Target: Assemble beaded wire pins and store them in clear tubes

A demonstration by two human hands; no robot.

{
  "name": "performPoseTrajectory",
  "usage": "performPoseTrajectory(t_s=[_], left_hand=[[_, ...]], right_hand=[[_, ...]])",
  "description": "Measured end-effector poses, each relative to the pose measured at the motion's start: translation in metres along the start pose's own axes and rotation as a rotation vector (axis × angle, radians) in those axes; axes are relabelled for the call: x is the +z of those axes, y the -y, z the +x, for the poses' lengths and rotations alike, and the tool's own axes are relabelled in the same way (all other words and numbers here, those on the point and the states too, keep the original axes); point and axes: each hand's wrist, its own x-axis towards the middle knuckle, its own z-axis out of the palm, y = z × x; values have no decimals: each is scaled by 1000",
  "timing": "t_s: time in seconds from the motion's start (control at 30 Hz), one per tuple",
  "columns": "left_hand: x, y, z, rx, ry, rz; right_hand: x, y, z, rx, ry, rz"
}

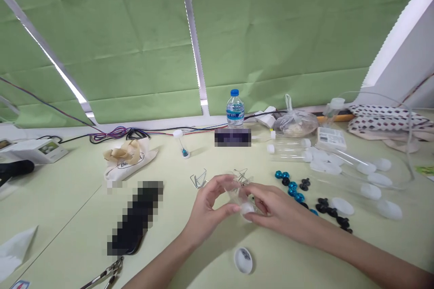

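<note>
Evidently, the left hand (210,204) and right hand (274,205) both hold the tube (233,191) near its cap (247,210), apparently a fitting step, the next move likely calling for even pressure.

Green blinds (291,27), bright light (66,76) at one gap, pale yellowish table (77,185)

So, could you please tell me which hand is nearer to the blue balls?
Right: the right hand sits close beside the blue balls, on their near left side. The left hand is farther left, across the clear tube from the right hand.
</note>
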Motion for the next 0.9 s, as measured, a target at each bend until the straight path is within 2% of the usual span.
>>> performPoseTrajectory(t_s=[0.13,0.27,0.4,0.57,0.9], left_hand=[[-9,-3,6,15,-45,27],[-36,-6,17,22,-271,159],[-54,4,22,-54,-334,283],[-55,22,24,-47,-322,363],[-56,31,28,4,-366,445]], right_hand=[[-5,-7,4,-10,26,2],[-31,-18,5,94,-69,-143],[-51,-28,3,165,-77,-284],[-56,-33,0,204,-65,-394],[-72,-61,-6,198,-29,-491]])
